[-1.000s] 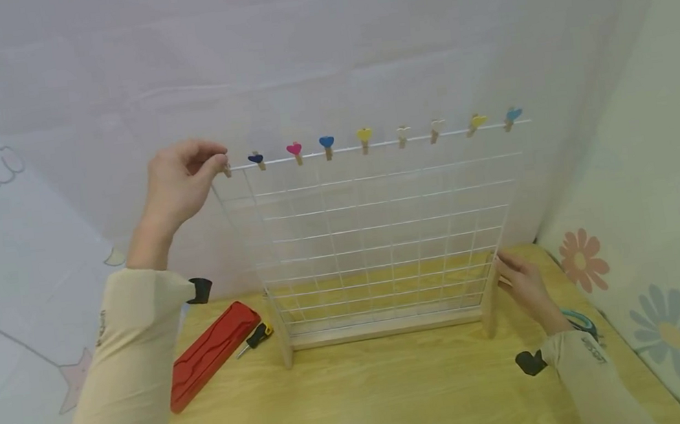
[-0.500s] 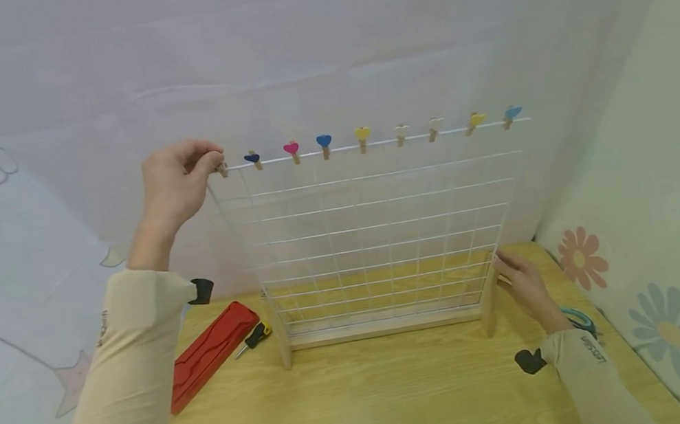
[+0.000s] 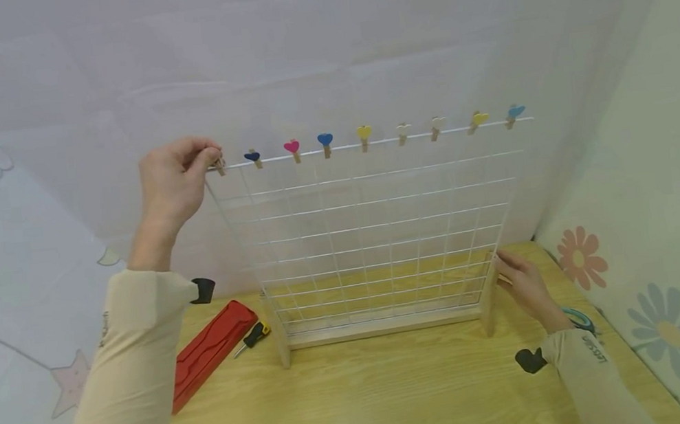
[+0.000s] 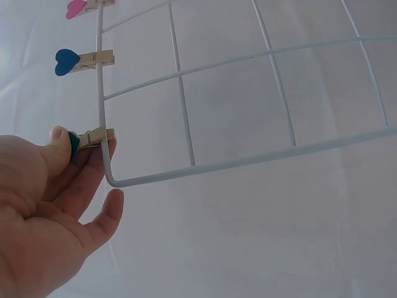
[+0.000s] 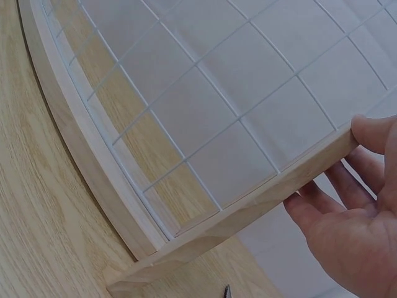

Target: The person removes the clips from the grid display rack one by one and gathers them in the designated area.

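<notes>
A white wire grid (image 3: 359, 226) stands upright in a wooden stand (image 3: 383, 328). At its upper left corner my left hand (image 3: 171, 181) pinches a small wooden clothespin (image 4: 94, 136) between thumb and fingers. The clothespin's jaws sit across the top wire, and its dark green heart is partly hidden by the thumb in the left wrist view. Several heart-topped clothespins, among them a pink one (image 3: 292, 148) and a light blue one (image 3: 515, 113), line the top wire. My right hand (image 3: 525, 286) grips the upper end of the stand's right post (image 5: 248, 202), thumb on one side, fingers curled behind.
A red tray-like case (image 3: 213, 355) lies on the wooden table (image 3: 359, 396) at the left, with a black and yellow screwdriver (image 3: 253, 337) beside it. Teal-handled scissors (image 3: 578, 319) lie partly behind my right wrist. A white cloth (image 3: 360, 51) hangs behind the grid.
My left hand has shifted slightly left, together with the clothespin it pinches and the grid's left end. The right hand stays on the post.
</notes>
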Motion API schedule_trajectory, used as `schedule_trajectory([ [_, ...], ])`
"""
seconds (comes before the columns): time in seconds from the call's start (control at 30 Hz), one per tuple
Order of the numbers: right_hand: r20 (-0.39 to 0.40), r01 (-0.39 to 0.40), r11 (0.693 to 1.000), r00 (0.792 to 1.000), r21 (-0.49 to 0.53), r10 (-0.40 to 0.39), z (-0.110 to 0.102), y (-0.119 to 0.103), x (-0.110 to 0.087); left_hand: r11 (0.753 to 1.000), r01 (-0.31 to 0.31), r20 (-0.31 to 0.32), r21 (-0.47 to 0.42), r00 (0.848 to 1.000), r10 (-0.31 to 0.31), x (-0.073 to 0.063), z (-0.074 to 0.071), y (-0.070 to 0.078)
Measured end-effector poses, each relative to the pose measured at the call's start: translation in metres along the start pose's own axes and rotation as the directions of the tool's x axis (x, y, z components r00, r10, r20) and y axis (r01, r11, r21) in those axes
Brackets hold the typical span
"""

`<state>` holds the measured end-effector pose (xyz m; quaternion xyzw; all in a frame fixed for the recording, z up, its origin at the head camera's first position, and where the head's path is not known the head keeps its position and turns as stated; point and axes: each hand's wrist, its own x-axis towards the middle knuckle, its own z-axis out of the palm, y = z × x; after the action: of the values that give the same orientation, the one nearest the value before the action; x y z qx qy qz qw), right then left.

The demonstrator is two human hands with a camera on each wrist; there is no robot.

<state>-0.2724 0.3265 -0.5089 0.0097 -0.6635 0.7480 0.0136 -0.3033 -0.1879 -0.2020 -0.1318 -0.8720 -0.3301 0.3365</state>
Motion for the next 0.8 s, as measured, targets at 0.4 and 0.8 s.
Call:
schedule_trajectory([
  [0.4,0.028,-0.008,1.0,1.0,0.01,0.008,-0.002,-0.001,-0.001,0.98,0.05,-0.009,-0.193,0.999,-0.053,-0.007,-0.023,0.012],
  [0.8,0.022,-0.025,0.996,0.999,-0.084,0.027,-0.002,-0.003,-0.001,0.949,0.092,0.171,-0.302,0.984,-0.041,-0.051,-0.021,-0.006],
])
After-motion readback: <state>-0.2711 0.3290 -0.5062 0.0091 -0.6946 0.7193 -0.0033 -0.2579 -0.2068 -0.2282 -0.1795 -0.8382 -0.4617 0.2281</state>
